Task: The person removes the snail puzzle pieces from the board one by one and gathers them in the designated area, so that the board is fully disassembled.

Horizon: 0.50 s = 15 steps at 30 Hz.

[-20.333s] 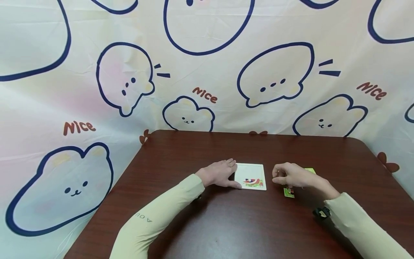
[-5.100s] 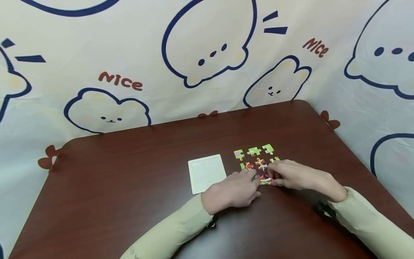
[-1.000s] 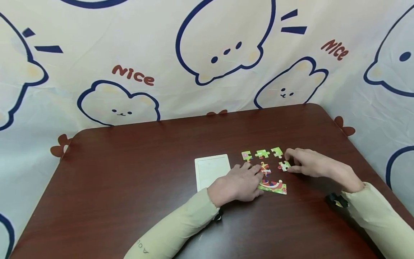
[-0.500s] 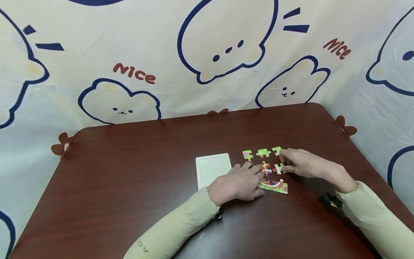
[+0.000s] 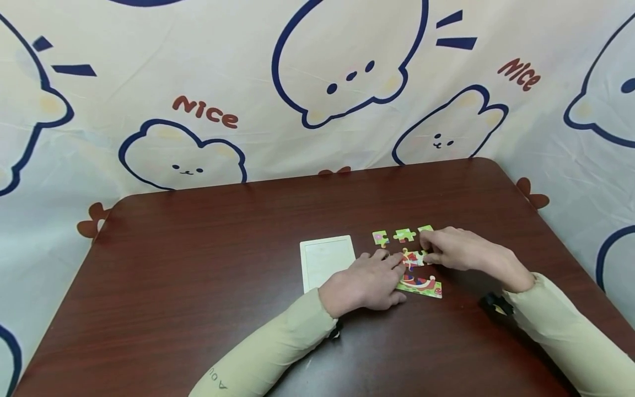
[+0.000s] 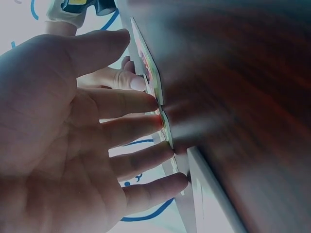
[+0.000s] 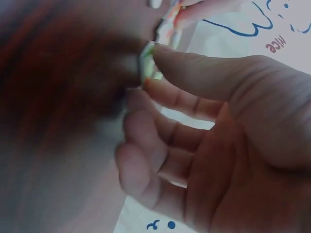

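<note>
Between thumb and fingertips, my right hand point(image 5: 461, 251) pinches a small puzzle piece point(image 7: 148, 63), partly covered in the head view. It meets the right side of the middle puzzle piece point(image 5: 409, 256). Fingers extended, my left hand point(image 5: 364, 281) rests its fingertips on the left part of the puzzle, hiding what lies below. Nearest me lies a joined strip of pieces point(image 5: 421, 285) with a red, blue and green picture, its left end covered. Three separate green pieces, including a pink-marked one point(image 5: 380, 237) and a middle one point(image 5: 404, 235), form the far row.
A white puzzle tray point(image 5: 324, 256) with a raised rim lies left of the pieces, its near right corner behind my left hand. The dark brown table point(image 5: 213, 264) extends around. A cartoon-printed cloth point(image 5: 307, 143) hangs behind the table.
Over the last second my right hand slid its piece left, from apart to against the middle piece. My left hand stayed put. Twenty seconds ago the tray held a picture strip; now its visible part is bare.
</note>
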Each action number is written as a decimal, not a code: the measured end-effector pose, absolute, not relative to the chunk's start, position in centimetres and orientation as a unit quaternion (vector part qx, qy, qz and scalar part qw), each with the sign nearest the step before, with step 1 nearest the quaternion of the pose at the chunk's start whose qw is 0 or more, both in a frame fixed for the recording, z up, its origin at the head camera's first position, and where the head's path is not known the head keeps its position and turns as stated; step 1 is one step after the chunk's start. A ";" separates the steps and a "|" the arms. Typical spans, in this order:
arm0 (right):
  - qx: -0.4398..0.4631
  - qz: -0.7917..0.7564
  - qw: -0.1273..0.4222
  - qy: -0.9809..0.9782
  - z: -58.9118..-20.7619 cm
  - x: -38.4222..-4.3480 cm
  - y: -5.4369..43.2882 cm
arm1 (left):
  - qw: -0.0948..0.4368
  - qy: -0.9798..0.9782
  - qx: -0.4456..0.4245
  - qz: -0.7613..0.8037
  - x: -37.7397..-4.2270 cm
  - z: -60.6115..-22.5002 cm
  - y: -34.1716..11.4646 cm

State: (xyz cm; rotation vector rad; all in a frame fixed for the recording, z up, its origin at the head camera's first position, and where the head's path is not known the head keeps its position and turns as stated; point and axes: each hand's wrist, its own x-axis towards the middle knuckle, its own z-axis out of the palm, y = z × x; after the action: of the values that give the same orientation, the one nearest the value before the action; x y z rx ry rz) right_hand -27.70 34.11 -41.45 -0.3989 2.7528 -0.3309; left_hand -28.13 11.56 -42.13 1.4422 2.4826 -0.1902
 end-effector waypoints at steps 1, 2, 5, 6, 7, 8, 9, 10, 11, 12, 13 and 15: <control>-0.136 -0.112 0.177 0.968 -41.3 -27.8 34.0 | 0.134 0.855 0.497 -0.065 -28.1 -42.1 11.6; -0.132 -0.108 0.183 0.968 -41.2 -27.9 33.9 | 0.135 0.855 0.497 -0.064 -28.1 -42.1 11.6; -0.120 -0.099 0.197 0.968 -40.9 -28.1 33.7 | 0.135 0.855 0.497 -0.064 -28.1 -42.1 11.6; -0.118 -0.095 0.199 0.968 -40.9 -28.1 33.7 | 0.134 0.855 0.497 -0.064 -28.1 -42.1 11.6; -0.117 -0.092 0.197 0.969 -40.8 -28.1 33.6 | 0.134 0.855 0.497 -0.064 -28.1 -42.1 11.6; -0.119 -0.089 0.192 0.970 -40.8 -28.1 33.5 | 0.133 0.855 0.497 -0.065 -28.1 -42.1 11.6; -0.120 -0.086 0.185 0.972 -40.8 -28.0 33.4 | 0.133 0.855 0.497 -0.065 -28.1 -42.2 11.6; -0.122 -0.082 0.177 0.973 -40.8 -27.9 33.3 | 0.134 0.855 0.497 -0.065 -28.1 -42.2 11.5; -0.125 -0.076 0.168 0.975 -40.8 -27.7 33.1 | 0.134 0.855 0.496 -0.065 -28.1 -42.2 11.5; -0.127 -0.071 0.158 0.977 -40.9 -27.6 33.0 | 0.134 0.855 0.496 -0.065 -28.2 -42.2 11.5; -0.132 -0.064 0.148 0.978 -40.9 -27.5 32.9 | 0.134 0.855 0.496 -0.066 -28.2 -42.2 11.5; -0.141 -0.056 0.134 0.979 -41.0 -27.2 32.6 | 0.135 0.855 0.496 -0.065 -28.1 -42.2 11.5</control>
State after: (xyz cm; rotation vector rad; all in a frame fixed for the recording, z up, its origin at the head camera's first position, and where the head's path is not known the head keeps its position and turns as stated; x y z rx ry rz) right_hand -27.16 32.56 -41.05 -0.4082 2.8384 -0.1626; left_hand -28.15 11.45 -42.20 1.4368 2.4774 -0.1894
